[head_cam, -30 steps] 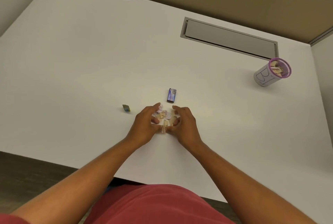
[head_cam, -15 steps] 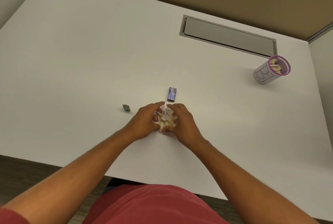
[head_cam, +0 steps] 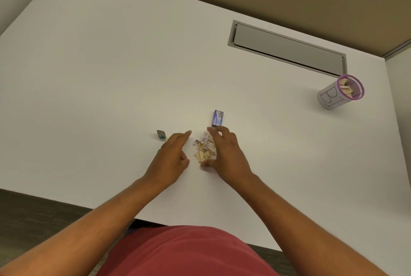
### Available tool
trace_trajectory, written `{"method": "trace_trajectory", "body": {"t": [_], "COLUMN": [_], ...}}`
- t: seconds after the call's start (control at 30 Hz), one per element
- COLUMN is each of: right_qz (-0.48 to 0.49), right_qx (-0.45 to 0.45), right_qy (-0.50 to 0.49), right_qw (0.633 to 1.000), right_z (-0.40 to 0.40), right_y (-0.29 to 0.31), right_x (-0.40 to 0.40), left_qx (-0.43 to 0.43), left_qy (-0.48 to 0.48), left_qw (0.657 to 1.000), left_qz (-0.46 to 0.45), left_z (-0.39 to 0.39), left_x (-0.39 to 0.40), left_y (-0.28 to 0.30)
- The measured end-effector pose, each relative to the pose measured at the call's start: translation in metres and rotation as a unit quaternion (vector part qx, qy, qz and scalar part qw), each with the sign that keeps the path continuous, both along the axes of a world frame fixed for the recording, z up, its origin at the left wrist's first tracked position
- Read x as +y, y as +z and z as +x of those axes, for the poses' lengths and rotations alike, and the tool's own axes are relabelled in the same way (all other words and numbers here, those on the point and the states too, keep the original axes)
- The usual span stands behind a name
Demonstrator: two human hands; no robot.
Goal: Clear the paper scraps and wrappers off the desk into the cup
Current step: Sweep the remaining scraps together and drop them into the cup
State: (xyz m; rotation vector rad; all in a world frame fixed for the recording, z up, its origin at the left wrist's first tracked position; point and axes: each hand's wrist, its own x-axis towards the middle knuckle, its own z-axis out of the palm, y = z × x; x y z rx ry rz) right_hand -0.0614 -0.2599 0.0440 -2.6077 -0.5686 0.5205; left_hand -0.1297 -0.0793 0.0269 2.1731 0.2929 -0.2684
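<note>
A small heap of tan and pale purple paper scraps lies on the white desk between my two hands. My left hand rests just left of the heap, fingers apart, holding nothing. My right hand curves around the heap's right side, thumb and fingertips touching the desk, fingers spread. A blue wrapper lies just beyond the heap. A smaller blue and grey wrapper lies to the left. The cup, white with a purple mesh rim, stands at the far right with scraps inside.
A grey cable-tray lid is set into the desk behind the cup. A brown partition runs along the desk's far edge. The desk's near edge lies just in front of my red shirt.
My hands were pressed together around the scraps; now they have moved apart, and the heap lies loose on the desk between them.
</note>
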Motion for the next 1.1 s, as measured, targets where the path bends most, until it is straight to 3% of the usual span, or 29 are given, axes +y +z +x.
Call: {"method": "trace_trajectory", "body": {"t": [0.13,0.27,0.57,0.67,0.77,0.83,0.97,1.1], "right_qz": [-0.124,-0.156,-0.064,-0.032,0.040,0.130,0.255,0.350], "right_qx": [-0.052,-0.078,-0.187,-0.180,-0.111,-0.032,0.107,0.210], "right_qy": [0.111,0.152,0.156,0.156,0.071,-0.057,-0.290,-0.396], "right_qw": [0.985,0.973,0.968,0.971,0.990,0.989,0.916,0.823], "right_z": [-0.005,-0.013,-0.005,0.006,0.010,0.012,0.022,0.036], "right_y": [-0.005,-0.012,-0.024,-0.027,-0.020,-0.009,0.007,0.013], "right_x": [0.015,0.021,0.002,-0.001,0.000,-0.001,-0.024,-0.054], "left_qx": [0.004,0.003,0.008,0.004,-0.003,-0.007,-0.021,-0.010], "left_qy": [0.007,0.007,-0.003,-0.005,-0.006,-0.005,0.003,0.010], "left_qw": [1.000,1.000,1.000,1.000,1.000,1.000,1.000,0.999], "left_qz": [-0.004,-0.012,-0.010,-0.010,-0.009,-0.014,0.007,0.029], "left_z": [-0.007,-0.006,-0.001,-0.001,0.000,0.002,0.010,0.024], "left_x": [0.001,0.004,0.006,0.005,0.005,0.003,-0.009,-0.025], "left_y": [-0.003,-0.005,-0.008,-0.008,-0.009,-0.009,-0.008,-0.009]}}
